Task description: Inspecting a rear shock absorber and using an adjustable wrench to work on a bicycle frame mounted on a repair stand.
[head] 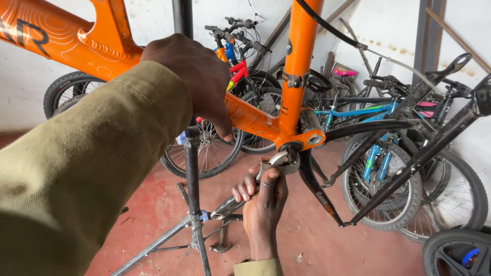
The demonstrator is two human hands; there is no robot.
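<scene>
Head view: your left hand (197, 76) is clamped over the down tube of the orange bicycle frame (286, 76), which hangs on a black repair stand (193, 174). Your right hand (263, 202) is closed around the handle of an adjustable wrench (266, 171), its head set on the bottom bracket (302, 140) beneath the frame. Parked bicycles (388, 153) stand behind, along the white wall.
</scene>
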